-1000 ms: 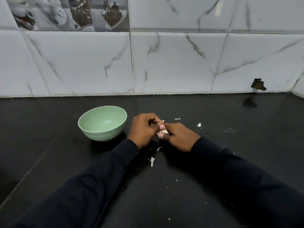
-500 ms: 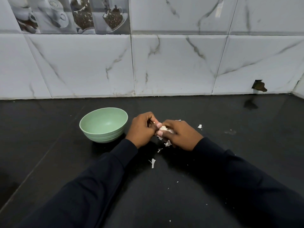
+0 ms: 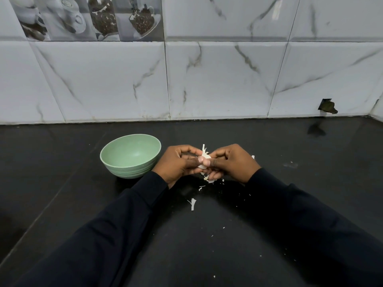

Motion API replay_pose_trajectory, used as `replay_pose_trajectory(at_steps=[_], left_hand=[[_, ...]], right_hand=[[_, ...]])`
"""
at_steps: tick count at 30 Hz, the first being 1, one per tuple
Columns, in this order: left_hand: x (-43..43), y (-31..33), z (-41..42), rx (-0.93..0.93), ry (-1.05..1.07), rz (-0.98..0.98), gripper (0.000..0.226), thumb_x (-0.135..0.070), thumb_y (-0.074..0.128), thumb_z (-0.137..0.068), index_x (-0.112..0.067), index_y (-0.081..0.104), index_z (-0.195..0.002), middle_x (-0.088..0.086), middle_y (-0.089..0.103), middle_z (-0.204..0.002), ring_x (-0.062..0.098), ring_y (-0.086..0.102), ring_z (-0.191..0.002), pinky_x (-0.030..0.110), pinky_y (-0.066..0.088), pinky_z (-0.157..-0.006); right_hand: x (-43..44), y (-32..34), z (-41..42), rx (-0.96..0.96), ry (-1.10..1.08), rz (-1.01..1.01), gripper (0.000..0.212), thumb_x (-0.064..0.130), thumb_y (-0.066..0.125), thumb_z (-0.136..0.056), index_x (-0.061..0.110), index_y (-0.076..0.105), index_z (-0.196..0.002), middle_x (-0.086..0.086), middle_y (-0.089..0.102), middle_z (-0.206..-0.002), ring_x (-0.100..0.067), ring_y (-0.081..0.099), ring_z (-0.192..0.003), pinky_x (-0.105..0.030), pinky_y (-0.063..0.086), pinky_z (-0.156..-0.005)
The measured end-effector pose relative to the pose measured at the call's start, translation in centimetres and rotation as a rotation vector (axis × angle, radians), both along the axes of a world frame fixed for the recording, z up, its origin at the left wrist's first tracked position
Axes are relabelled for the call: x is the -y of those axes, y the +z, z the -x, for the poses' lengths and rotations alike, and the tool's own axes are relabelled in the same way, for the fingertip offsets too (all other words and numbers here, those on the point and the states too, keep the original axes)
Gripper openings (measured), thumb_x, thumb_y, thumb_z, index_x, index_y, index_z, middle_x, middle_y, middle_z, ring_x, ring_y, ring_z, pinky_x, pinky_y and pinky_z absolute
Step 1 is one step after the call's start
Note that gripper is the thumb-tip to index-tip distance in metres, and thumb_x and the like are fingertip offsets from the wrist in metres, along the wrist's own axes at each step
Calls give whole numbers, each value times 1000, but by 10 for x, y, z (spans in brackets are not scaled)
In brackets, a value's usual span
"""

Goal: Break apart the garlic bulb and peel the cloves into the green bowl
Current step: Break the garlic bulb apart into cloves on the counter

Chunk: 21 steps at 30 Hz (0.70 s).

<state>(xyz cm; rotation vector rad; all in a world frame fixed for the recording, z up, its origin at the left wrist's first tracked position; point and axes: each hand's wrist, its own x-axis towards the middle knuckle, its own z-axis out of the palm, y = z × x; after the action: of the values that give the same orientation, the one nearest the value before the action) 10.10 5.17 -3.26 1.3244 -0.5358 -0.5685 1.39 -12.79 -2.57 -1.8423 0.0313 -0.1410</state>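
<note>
A white garlic bulb (image 3: pixel 204 157) with papery skin sticking up sits between both hands, just above the black counter. My left hand (image 3: pixel 178 163) grips it from the left with curled fingers and thumb. My right hand (image 3: pixel 232 162) grips it from the right, thumb pressed against the bulb; most of the bulb is hidden by the fingers. The green bowl (image 3: pixel 131 155) stands on the counter right beside my left hand and looks empty inside.
Small white skin flakes lie on the black counter (image 3: pixel 207 245), the largest skin flake (image 3: pixel 193 204) in front of the hands. A marble-tiled wall (image 3: pixel 207 79) closes the back, with a broken hole (image 3: pixel 327 105) at right.
Both hands have lifted and turned slightly, thumbs now meeting on the bulb. A tuft of skin now stands up above the fingers, and more flakes lie under the hands.
</note>
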Motion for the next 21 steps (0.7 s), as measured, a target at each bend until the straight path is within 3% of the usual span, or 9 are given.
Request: replay_pose_trajectory(at_steps=[6, 10, 14, 17, 19, 21], left_hand=[[-2, 0, -1, 44, 27, -38, 21, 11, 72, -84, 10, 69, -104, 25, 73, -89, 25, 74, -73, 24, 59, -67], [-1, -4, 0, 242, 23, -139, 15, 11, 71, -85, 9, 71, -100, 23, 75, -86, 21, 74, -70, 24, 58, -66], [3, -5, 7, 382, 58, -202, 11, 8, 70, -86, -1, 74, -92, 12, 74, -78, 10, 71, -66, 19, 54, -64], [4, -9, 5, 469, 77, -264, 8, -5, 74, -82, -10, 77, -88, 9, 77, -78, 20, 75, -74, 29, 58, -72], [2, -8, 4, 413, 49, -244, 8, -2, 74, -84, -4, 77, -91, 14, 77, -81, 23, 75, -75, 33, 61, -77], [1, -5, 2, 311, 48, -196, 10, 8, 69, -86, 5, 75, -94, 15, 75, -79, 19, 72, -68, 26, 60, -70]], right_hand=[[3, 4, 3, -34, 96, -17, 20, 3, 58, -102, -10, 68, -113, -29, 75, -96, -27, 78, -83, -27, 64, -75], [-6, 2, 3, -62, -2, 116, 12, -2, 62, -95, -8, 70, -101, -22, 77, -85, -35, 78, -84, -43, 63, -81], [-16, 4, 6, 0, -106, 335, 8, 2, 67, -89, -4, 68, -86, -13, 76, -70, -26, 77, -67, -32, 63, -66], [-15, 4, 8, -17, -111, 357, 11, 5, 65, -90, 0, 68, -81, -12, 76, -69, -26, 77, -65, -26, 61, -62], [-13, 5, 7, -40, -107, 332, 14, 6, 63, -91, -2, 67, -80, -13, 76, -70, -28, 76, -65, -26, 60, -62], [-10, 6, 5, -35, -104, 242, 17, 1, 60, -91, -11, 64, -81, -18, 75, -71, -29, 74, -61, -26, 58, -56]])
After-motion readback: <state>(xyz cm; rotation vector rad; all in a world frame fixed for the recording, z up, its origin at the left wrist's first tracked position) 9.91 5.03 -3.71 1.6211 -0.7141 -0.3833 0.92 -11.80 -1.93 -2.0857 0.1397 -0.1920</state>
